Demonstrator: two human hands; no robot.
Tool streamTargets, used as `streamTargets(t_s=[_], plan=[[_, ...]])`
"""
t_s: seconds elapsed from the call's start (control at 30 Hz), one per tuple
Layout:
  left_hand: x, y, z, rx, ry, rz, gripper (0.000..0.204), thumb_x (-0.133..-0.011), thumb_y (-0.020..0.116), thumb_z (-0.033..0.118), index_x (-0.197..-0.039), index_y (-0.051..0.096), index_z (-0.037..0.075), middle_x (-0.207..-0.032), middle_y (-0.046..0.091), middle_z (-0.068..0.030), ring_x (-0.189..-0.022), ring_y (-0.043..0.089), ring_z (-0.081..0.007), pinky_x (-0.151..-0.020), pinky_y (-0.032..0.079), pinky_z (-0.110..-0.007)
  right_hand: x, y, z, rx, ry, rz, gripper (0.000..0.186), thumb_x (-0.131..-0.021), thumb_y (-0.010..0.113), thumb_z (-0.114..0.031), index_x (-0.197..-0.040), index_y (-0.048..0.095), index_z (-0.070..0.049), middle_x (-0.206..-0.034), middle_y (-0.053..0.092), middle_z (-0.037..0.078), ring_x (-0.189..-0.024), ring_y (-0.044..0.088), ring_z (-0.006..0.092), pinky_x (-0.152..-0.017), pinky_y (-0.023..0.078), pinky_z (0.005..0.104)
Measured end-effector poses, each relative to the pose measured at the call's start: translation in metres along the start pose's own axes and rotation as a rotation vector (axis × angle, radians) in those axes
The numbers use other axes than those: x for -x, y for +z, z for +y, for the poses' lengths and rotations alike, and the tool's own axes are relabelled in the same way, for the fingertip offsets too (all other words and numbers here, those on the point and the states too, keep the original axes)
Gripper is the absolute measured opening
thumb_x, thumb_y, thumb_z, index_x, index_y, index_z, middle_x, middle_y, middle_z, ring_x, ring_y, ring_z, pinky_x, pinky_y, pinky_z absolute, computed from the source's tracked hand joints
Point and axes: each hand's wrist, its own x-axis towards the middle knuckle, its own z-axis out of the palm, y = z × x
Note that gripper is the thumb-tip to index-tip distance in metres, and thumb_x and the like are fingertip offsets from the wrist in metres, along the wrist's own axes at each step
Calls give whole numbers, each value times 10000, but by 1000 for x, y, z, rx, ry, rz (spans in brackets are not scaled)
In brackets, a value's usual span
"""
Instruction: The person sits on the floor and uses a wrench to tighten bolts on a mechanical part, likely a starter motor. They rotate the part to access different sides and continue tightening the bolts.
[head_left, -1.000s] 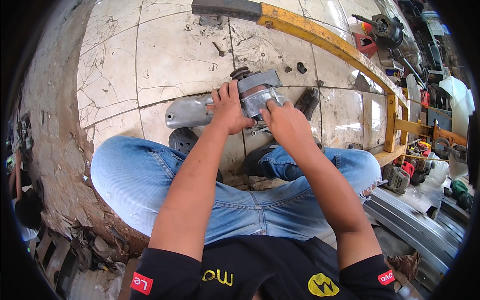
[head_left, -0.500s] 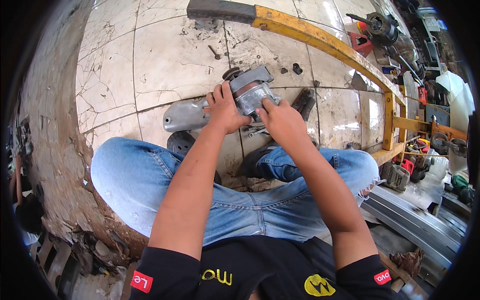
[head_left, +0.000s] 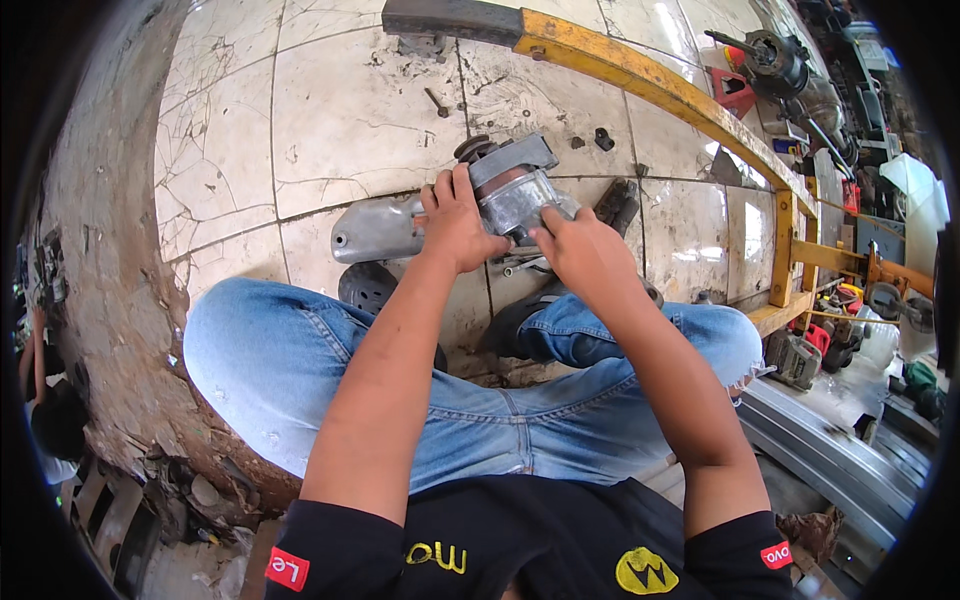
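A grey metal alternator with a brown middle band and a dark pulley at its far left end is tilted in front of me, low over the tiles. My left hand grips its left side, thumb along the near edge. Fingers of my right hand are closed against the right, near end of the housing; what lies under the fingertips is hidden. Just left of the alternator, partly behind my left hand, lies a rounded silver metal cover. A wrench-like tool shows beneath the alternator.
A yellow steel frame with a dark end arches over the far right. On the tiles lie a bolt, a small black part and a dark cylindrical part. Metal channels lie at lower right; machine parts crowd the right edge.
The whole view has shifted slightly. My right fingers have moved a little on the housing's near end, while my left hand keeps its hold on the alternator.
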Motion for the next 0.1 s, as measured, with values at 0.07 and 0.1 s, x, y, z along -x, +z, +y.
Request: streamTargets(t_s=[0.07, 0.1], plan=[[-2, 2, -2, 11, 20, 8, 1299, -551, 918, 375, -1522, 110, 71, -1520, 220, -200, -1373, 232, -472, -1077, 289, -679, 5, 1, -1, 10, 27, -6, 338, -975, 550, -378, -1126, 634, -87, -882, 623, 285, -783, 650, 465, -705, 537, 522], [-2, 2, -2, 13, 16, 6, 1301, -552, 915, 374, -1526, 108, 75, -1522, 221, -197, -1382, 225, -474, -1076, 282, -688, 6, 0, 0, 11, 32, -7, 338, -975, 550, -378, -1126, 634, -87, -882, 623, 285, -783, 650, 465, -705, 537, 522]])
